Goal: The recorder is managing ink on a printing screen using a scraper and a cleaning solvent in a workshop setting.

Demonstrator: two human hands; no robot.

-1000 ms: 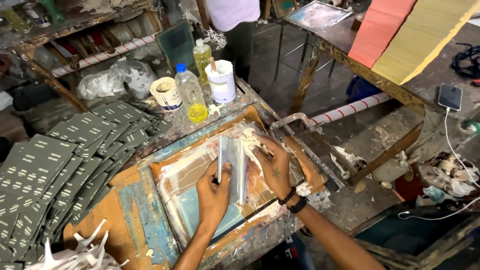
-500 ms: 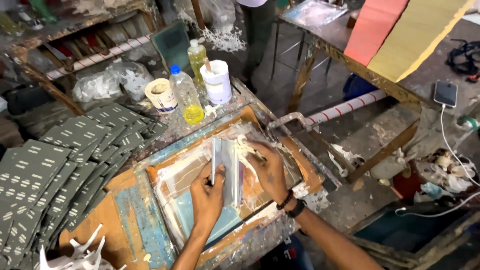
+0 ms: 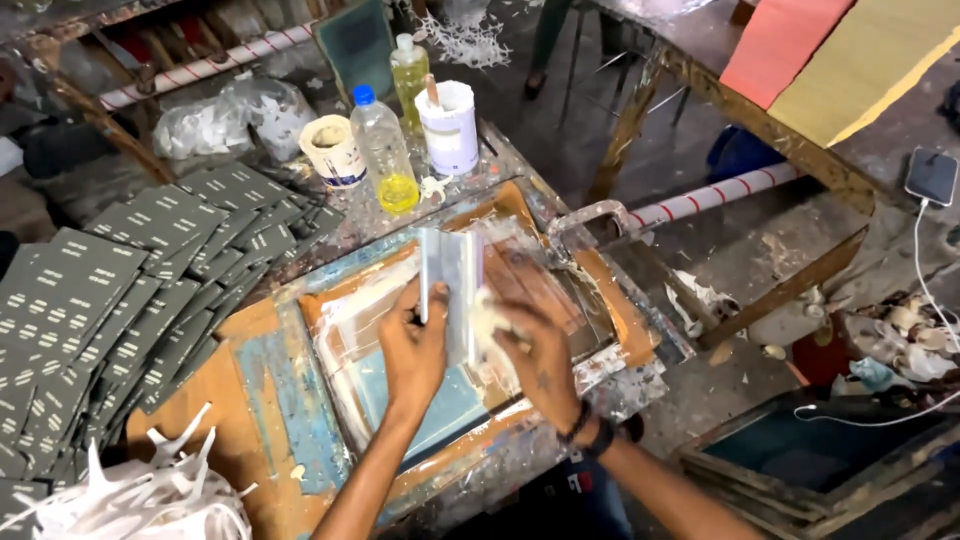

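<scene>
A wooden-framed printing screen (image 3: 610, 300) lies flat on the paint-stained bench. On its mesh stands a metal squeegee (image 3: 450, 275), smeared with white ink. My left hand (image 3: 412, 350) grips the squeegee's left side. My right hand (image 3: 535, 355) holds a pale crumpled rag (image 3: 487, 318) against the squeegee's right side. A dark band sits on my right wrist. The screen's mesh around the hands is streaked white and blue.
Rows of dark printed cards (image 3: 110, 290) cover the bench's left side. Behind the screen stand a bottle of yellow liquid (image 3: 383, 150), a white ink tub (image 3: 449, 128) and a tape roll (image 3: 331, 152). White scraps (image 3: 150, 495) pile up front left. A phone (image 3: 932, 175) charges at right.
Both hands have slid down the screen toward me with the squeegee. My right hand now presses the rag on the blade. The camera has moved in closer.
</scene>
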